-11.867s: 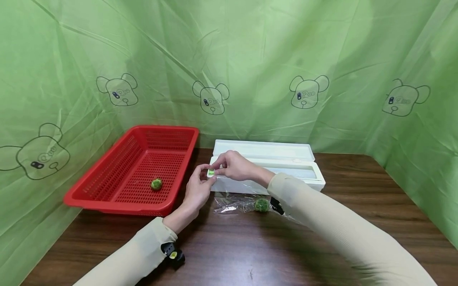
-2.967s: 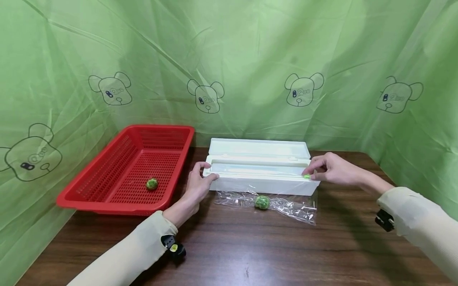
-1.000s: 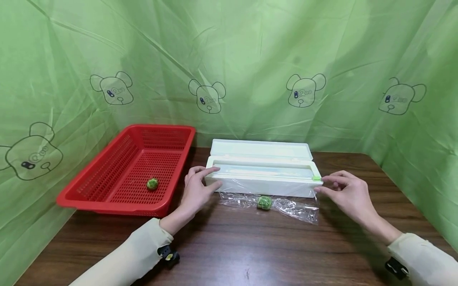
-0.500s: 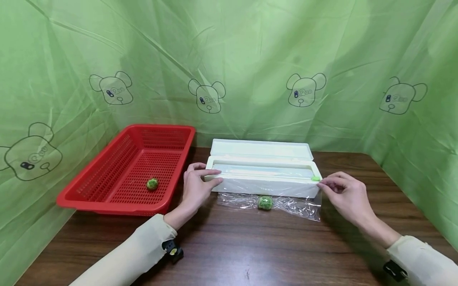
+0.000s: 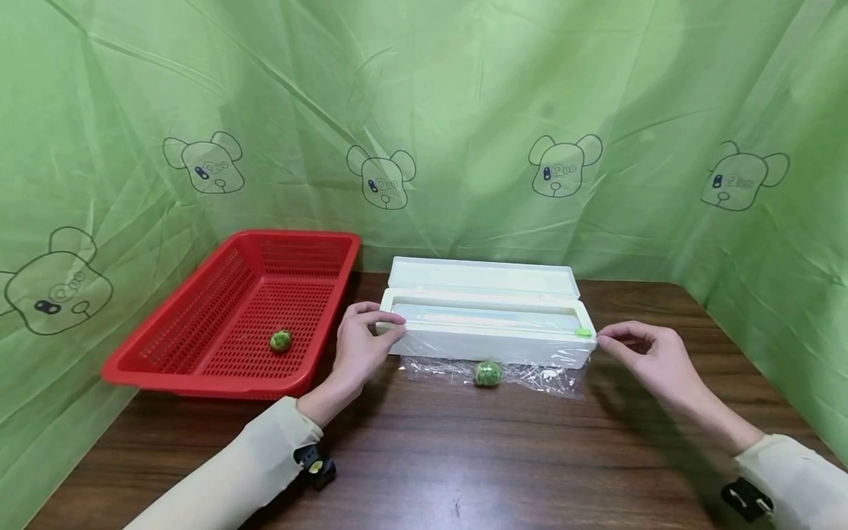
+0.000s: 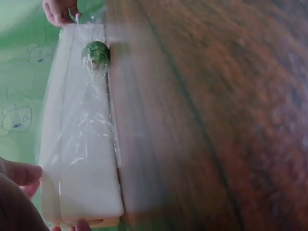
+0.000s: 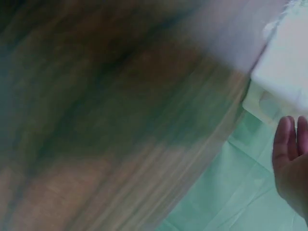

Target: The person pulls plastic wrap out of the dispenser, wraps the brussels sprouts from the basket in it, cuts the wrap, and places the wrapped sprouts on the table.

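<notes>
A long white cling film dispenser (image 5: 490, 346) stands with its lid (image 5: 483, 277) raised, and a green slide cutter (image 5: 583, 333) sits at its right end. Clear cling film (image 5: 543, 377) drapes down its front onto the table, wrapped over a small leafy green ball (image 5: 488, 373), like a Brussels sprout. My left hand (image 5: 361, 346) grips the dispenser's left end, thumb in front and index finger over the top edge. At the right end, thumb and index finger of my right hand (image 5: 652, 361) pinch the film's edge beside the corner; the film is barely visible there.
On the left stands a red perforated basket (image 5: 232, 384) with another green ball (image 5: 280, 341) inside. Green fabric (image 5: 464, 110) hangs behind and on both sides of the dark wooden table (image 5: 430, 464).
My right hand slid the cutter from the left end to the right end, let it go and took the film's edge. The film's right part has since drawn back closer to the dispenser.
</notes>
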Demonstrator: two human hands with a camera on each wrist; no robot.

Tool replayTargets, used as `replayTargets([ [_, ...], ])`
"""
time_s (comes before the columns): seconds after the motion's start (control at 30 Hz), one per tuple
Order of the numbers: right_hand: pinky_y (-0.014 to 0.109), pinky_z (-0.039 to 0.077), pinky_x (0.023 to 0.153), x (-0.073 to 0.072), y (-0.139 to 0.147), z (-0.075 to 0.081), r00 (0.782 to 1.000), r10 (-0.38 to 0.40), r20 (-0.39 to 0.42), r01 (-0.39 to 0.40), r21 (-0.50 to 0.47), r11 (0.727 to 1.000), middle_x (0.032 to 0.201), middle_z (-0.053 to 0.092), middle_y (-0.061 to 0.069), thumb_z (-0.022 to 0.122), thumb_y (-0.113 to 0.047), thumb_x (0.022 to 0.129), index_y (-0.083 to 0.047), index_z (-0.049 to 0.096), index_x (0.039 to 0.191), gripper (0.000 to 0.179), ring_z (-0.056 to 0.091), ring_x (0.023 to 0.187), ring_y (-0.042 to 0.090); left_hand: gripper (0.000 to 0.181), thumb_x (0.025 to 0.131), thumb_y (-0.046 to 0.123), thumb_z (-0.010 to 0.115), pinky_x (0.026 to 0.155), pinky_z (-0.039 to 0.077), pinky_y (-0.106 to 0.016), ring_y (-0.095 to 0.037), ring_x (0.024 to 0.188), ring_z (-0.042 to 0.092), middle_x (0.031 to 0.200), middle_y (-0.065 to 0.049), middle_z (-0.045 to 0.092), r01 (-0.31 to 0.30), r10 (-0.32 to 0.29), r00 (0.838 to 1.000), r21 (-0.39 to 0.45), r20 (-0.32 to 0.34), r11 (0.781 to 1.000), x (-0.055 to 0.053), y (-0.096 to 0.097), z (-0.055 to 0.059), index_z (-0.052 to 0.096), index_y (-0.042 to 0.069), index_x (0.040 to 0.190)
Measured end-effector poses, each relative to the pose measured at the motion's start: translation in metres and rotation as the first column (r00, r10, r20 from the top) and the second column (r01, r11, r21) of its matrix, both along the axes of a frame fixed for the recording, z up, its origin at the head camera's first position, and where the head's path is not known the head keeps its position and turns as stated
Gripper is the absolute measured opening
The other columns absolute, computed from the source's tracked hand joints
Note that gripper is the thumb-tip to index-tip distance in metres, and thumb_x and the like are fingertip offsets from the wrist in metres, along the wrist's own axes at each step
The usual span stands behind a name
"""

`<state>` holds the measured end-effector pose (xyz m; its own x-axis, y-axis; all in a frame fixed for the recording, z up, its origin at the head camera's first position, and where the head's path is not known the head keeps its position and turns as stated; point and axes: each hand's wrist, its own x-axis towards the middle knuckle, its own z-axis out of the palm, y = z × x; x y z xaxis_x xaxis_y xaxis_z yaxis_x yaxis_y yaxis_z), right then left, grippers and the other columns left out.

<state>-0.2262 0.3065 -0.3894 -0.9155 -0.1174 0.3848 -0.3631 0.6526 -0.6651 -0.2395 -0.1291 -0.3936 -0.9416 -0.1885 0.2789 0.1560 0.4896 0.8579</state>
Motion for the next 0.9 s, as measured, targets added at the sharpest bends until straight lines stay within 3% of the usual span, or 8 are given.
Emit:
replayTargets([
  [0.13, 0.019, 0.05, 0.064, -0.009, -0.002, 0.007, 0.998, 0.06, -0.034, -0.059, 0.047, 0.997, 0.1, 0.075, 0.005, 0.079, -0.013, 0.096, -0.008, 0.08, 0.111, 0.016, 0.064, 0.077, 0.009, 0.015, 0.079, 0.011, 0.085, 0.095, 0.041, -0.041, -0.027, 0.116, 0.053, 0.13, -0.009, 0.058, -0.006, 0.005, 0.999, 0.026, 0.037, 1.0, 0.0, -0.001, 0.003, 0.085, 0.013, 0.094],
  [0.33, 0.02, 0.044, 0.062, -0.022, -0.005, 0.013, 0.991, 0.12, -0.066, -0.11, 0.128, 0.986, 0.091, 0.069, 0.0, 0.081, -0.009, 0.093, -0.011, 0.082, 0.1, 0.008, 0.057, 0.074, 0.011, 0.021, 0.081, 0.019, 0.091, 0.088, 0.041, -0.04, -0.028, 0.103, 0.053, 0.125, -0.009, 0.057, 0.006, -0.009, 0.999, 0.05, 0.053, 0.999, -0.002, -0.001, 0.004, 0.083, 0.011, 0.098],
  [0.5, 0.02, 0.046, 0.066, -0.027, -0.009, 0.016, 0.986, 0.158, -0.057, -0.148, 0.151, 0.978, 0.091, 0.07, -0.002, 0.081, -0.008, 0.093, -0.011, 0.081, 0.099, 0.007, 0.06, 0.076, 0.011, 0.018, 0.081, 0.012, 0.089, 0.093, 0.04, -0.04, -0.029, 0.11, 0.05, 0.129, -0.008, 0.055, -0.016, 0.007, 0.994, 0.079, 0.113, 0.997, -0.004, 0.0, 0.006, 0.083, 0.011, 0.098],
  [0.7, 0.02, 0.047, 0.066, -0.027, -0.007, 0.016, 0.983, 0.175, -0.054, -0.164, 0.164, 0.973, 0.09, 0.069, -0.004, 0.081, -0.007, 0.093, -0.012, 0.081, 0.099, 0.008, 0.06, 0.077, 0.01, 0.023, 0.083, 0.004, 0.081, 0.095, 0.04, -0.039, -0.027, 0.115, 0.049, 0.132, -0.011, 0.06, -0.004, -0.04, 0.979, 0.214, 0.201, 0.977, -0.008, 0.006, 0.01, 0.082, 0.006, 0.106],
  [0.9, 0.02, 0.045, 0.064, -0.025, -0.003, 0.017, 0.98, 0.18, -0.085, -0.159, 0.209, 0.965, 0.094, 0.07, -0.004, 0.08, -0.006, 0.093, -0.013, 0.082, 0.1, 0.009, 0.059, 0.078, 0.009, 0.027, 0.081, 0.003, 0.075, 0.1, 0.037, -0.039, -0.027, 0.12, 0.048, 0.131, -0.013, 0.061, -0.011, -0.048, 0.974, 0.256, 0.221, 0.967, -0.009, 0.008, 0.012, 0.077, 0.003, 0.108],
])
